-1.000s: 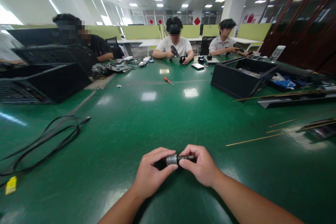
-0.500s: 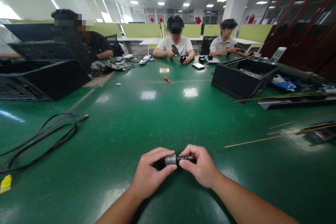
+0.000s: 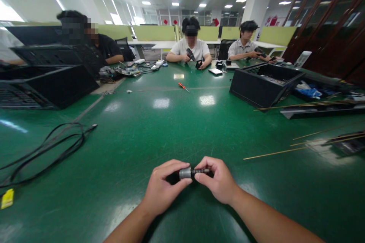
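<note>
Low in the middle of the head view, both hands meet at what looks like a small electric motor (image 3: pixel 185 173), a grey metal cylinder with a dark ridged shaft (image 3: pixel 199 171) pointing right. It lies level just over the green tabletop. My left hand (image 3: pixel 161 188) grips the cylinder between thumb and fingers, hiding its left end. Thumb and fingers of my right hand (image 3: pixel 219 182) pinch the shaft, whose tip shows between them.
Black computer cases stand at the left (image 3: pixel 65 87) and right (image 3: pixel 259 87). An orange screwdriver (image 3: pixel 181 85) lies further back. Black cable (image 3: pixel 76 136) loops at left; thin brass rods (image 3: pixel 273 153) reach in from the right. Several people sit around the table, two holding power drills.
</note>
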A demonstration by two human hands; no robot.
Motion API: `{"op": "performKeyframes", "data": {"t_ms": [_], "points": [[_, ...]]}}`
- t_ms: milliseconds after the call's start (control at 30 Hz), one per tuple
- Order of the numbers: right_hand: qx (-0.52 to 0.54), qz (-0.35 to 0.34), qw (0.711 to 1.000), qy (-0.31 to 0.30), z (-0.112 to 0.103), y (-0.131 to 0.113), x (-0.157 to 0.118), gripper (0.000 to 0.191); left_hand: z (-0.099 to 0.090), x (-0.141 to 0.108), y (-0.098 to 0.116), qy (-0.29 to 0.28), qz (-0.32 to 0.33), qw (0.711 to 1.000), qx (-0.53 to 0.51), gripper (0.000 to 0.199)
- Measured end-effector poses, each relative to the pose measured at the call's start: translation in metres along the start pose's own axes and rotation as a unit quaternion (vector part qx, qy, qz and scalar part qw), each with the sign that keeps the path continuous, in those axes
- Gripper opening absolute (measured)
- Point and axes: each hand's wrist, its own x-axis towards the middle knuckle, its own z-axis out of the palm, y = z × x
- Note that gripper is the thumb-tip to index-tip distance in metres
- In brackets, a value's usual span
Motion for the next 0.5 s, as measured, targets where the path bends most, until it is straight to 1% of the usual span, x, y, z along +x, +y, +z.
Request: {"op": "performKeyframes", "data": {"t_ms": [500], "points": [[-0.002, -0.009, 1.0, 0.005, 0.0001, -0.0007, 0.0001, 0.009, -0.0002, -0.0002, -0.0025, -0.001, -0.002, 1.0, 0.005, 0.025]]}}
